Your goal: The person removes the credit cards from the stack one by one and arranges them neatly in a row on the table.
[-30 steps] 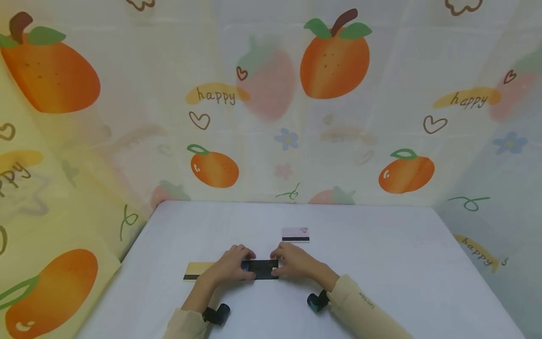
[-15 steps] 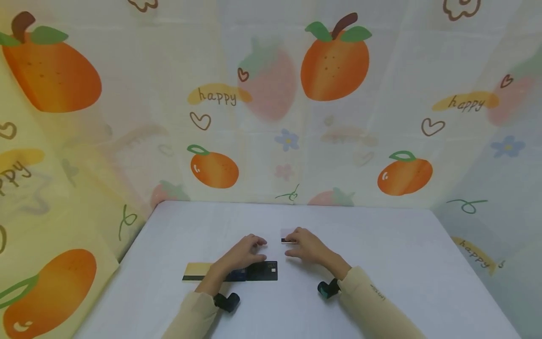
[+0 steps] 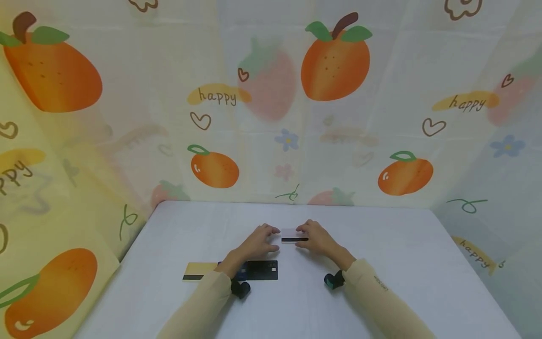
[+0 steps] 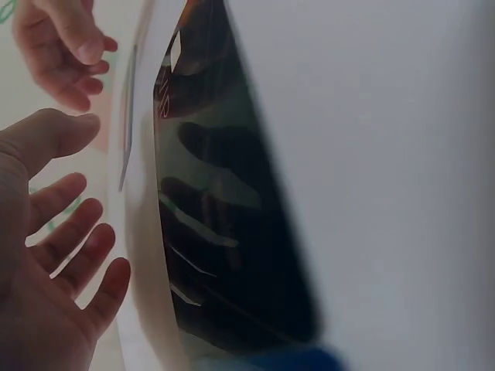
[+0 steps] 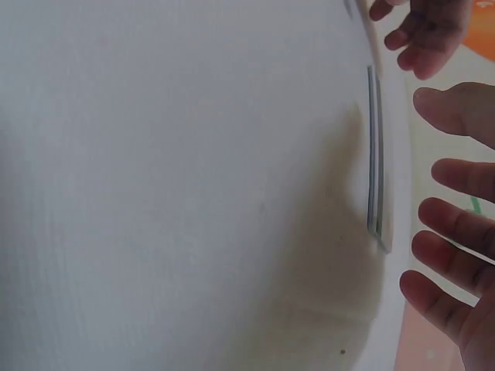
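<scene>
A pale card (image 3: pixel 289 232) with a black stripe lies flat toward the back of the table, between my two hands. My left hand (image 3: pixel 257 241) is spread at its left side, fingers parted and holding nothing. At its right end is my right hand (image 3: pixel 318 239), whose fingers and thumb overlap the card in the head view. In the right wrist view the right hand (image 5: pixel 464 247) has its fingers apart, with the card (image 5: pixel 374 154) beyond the fingertips. Under my left forearm runs a row of cards: a gold one (image 3: pixel 199 267), a dark blue one (image 3: pixel 243 273) and a black one (image 3: pixel 262 270).
A white cloth covers the table (image 3: pixel 360 301). Behind it hangs a fruit-print curtain (image 3: pixel 271 165), which also closes in the left and right sides. A small black camera sits on each wrist, the left one (image 3: pixel 240 288) close over the card row.
Both hands have left the black card, which now lies beside the blue one. They have moved back and to the right, to either side of the pale card.
</scene>
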`<action>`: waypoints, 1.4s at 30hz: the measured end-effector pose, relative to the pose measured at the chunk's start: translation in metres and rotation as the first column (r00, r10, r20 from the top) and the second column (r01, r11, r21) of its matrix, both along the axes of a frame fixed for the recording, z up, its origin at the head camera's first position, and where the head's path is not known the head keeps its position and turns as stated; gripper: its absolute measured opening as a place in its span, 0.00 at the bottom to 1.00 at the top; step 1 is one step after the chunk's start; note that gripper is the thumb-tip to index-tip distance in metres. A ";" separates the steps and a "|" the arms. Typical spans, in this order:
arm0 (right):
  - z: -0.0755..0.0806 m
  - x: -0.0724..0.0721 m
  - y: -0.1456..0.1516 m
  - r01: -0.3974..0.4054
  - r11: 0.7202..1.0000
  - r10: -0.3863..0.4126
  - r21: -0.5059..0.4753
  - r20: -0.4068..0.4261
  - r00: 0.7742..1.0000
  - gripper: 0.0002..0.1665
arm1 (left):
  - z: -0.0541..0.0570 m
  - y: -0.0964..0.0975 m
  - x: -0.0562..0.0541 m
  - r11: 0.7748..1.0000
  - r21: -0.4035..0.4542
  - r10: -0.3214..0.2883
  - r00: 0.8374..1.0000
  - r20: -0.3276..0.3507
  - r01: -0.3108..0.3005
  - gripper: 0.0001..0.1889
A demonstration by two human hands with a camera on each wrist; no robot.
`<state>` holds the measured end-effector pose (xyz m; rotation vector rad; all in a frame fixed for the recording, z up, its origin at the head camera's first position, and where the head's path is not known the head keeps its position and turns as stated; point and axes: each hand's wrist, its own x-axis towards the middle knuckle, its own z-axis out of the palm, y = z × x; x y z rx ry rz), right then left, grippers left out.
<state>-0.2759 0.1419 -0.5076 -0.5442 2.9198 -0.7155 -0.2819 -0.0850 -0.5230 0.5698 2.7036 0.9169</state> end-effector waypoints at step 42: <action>-0.011 -0.039 0.014 -0.064 0.986 0.050 0.151 0.094 0.994 0.29 | -0.005 0.036 -0.029 0.989 -0.146 0.017 1.000 -0.008 -0.018 0.28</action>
